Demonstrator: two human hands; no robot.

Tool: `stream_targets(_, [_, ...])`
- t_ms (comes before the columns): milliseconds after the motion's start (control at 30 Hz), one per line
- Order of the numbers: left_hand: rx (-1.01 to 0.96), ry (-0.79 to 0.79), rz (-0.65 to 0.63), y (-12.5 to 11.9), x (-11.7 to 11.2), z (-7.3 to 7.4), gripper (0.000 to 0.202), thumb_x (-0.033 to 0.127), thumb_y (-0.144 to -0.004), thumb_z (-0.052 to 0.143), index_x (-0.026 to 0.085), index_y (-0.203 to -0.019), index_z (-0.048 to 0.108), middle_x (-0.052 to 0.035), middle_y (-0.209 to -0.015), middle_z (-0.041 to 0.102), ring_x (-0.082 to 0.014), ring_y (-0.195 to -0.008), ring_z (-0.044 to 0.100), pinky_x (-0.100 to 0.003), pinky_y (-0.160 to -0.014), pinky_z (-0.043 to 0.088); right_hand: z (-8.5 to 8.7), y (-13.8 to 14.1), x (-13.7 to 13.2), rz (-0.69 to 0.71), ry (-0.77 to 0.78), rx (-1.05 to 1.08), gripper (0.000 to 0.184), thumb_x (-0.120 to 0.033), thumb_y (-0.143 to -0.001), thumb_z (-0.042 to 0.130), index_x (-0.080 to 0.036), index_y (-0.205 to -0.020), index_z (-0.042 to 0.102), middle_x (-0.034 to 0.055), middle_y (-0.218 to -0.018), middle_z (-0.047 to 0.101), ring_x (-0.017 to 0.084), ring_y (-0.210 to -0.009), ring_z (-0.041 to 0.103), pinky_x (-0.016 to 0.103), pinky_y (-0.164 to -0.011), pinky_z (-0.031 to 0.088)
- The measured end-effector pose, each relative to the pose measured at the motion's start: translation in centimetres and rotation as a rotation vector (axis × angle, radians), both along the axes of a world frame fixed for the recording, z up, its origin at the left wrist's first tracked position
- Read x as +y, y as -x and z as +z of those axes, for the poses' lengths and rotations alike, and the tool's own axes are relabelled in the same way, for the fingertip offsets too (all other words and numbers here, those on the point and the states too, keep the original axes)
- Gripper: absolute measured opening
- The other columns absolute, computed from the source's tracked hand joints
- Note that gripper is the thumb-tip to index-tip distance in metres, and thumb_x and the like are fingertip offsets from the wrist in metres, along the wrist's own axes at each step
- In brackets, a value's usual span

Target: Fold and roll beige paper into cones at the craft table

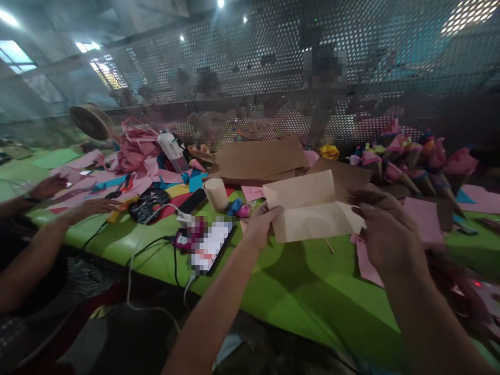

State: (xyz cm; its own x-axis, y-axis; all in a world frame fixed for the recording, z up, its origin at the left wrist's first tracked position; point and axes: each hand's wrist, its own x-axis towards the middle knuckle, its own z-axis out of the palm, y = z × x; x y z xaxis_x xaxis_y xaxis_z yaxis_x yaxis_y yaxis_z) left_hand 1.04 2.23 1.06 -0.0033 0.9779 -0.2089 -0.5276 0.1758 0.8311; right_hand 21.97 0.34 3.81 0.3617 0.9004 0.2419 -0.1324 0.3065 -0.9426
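A tan sheet of kraft paper with a crease across its middle is held up above the green tabletop. My left hand pinches its left edge between thumb and fingers. At the opposite end my right hand has its fingers closed at the paper's right corner, partly hiding it. A cardboard tube stands upright left of the sheet, with small blue and pink crumpled pieces beside it. Pink paper lies below my right hand.
A phone with a cable lies near the table's front edge. Stacked brown cardboard is behind the paper, and several paper cones stand back right. At left, a co-worker's hand rests by a yellow-handled tool.
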Motion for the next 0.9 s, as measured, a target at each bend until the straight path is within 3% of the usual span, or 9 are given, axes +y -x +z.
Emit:
stream_targets(67, [0.028, -0.055, -0.01, -0.1, 0.0, -0.2, 0.036, 0.031, -0.053, 0.092, 0.017, -0.079, 0.071, -0.0024, -0.081, 0.076, -0.0154, -0.07, 0.067, -0.027, -0.069, 0.053, 0.0, 0.2, 0.3, 0.003, 0.039, 0.078, 0.031, -0.034, -0.063, 0.083, -0.024, -0.091, 0.074, 0.0027, -0.099, 0.073, 0.018, -0.088, 0.066, 0.03, -0.076, 0.05])
stream_targets(167, [0.073, -0.109, -0.042, -0.2, -0.1, -0.3, 0.037, 0.031, -0.055, 0.092, 0.017, -0.083, 0.073, -0.0034, -0.086, 0.077, -0.0167, -0.077, 0.069, -0.029, -0.077, 0.053, -0.4, 0.3, 0.6, 0.113, 0.158, 0.089, 0.045, -0.039, -0.059, 0.091, -0.024, -0.097, 0.072, 0.0024, -0.092, 0.073, 0.018, -0.078, 0.066, 0.031, -0.07, 0.051])
stream_targets(267, [0.106, -0.124, -0.087, -0.2, -0.2, -0.4, 0.039, 0.032, -0.056, 0.092, 0.018, -0.088, 0.074, -0.0052, -0.093, 0.079, -0.02, -0.084, 0.071, -0.033, -0.083, 0.053, -1.1, 0.2, 0.7, 0.201, 0.265, 0.061, 0.047, -0.046, -0.054, 0.093, -0.023, -0.089, 0.072, 0.0029, -0.079, 0.073, 0.019, -0.067, 0.064, 0.033, -0.061, 0.051])
stream_targets(433, [0.112, -0.141, -0.086, -0.1, -0.2, -0.3, 0.042, 0.03, -0.054, 0.093, 0.017, -0.09, 0.076, -0.0072, -0.097, 0.08, -0.0227, -0.091, 0.072, -0.035, -0.088, 0.053, -2.2, 0.0, 1.2, 0.17, 0.205, 0.006, 0.036, -0.044, -0.053, 0.093, -0.025, -0.072, 0.069, -0.0004, -0.072, 0.069, 0.015, -0.063, 0.06, 0.029, -0.058, 0.049])
stream_targets(700, [0.048, -0.07, -0.073, -0.2, -0.7, 0.6, 0.052, 0.029, -0.047, 0.097, 0.017, -0.093, 0.074, -0.0068, -0.092, 0.079, -0.0221, -0.082, 0.073, -0.037, -0.083, 0.056, -2.4, 0.1, 1.3, 0.202, 0.226, 0.033, 0.031, -0.039, -0.056, 0.091, -0.026, -0.078, 0.073, -0.0006, -0.079, 0.074, 0.017, -0.067, 0.064, 0.03, -0.063, 0.053])
stream_targets(900, [0.087, -0.059, -0.064, -0.2, -0.7, 0.3, 0.051, 0.028, -0.049, 0.097, 0.016, -0.092, 0.075, -0.0084, -0.094, 0.08, -0.0233, -0.086, 0.074, -0.037, -0.085, 0.058, -2.5, 0.3, 1.4, 0.199, 0.22, 0.069, 0.031, -0.037, -0.055, 0.092, -0.025, -0.076, 0.073, -0.0016, -0.078, 0.073, 0.015, -0.067, 0.063, 0.028, -0.064, 0.052])
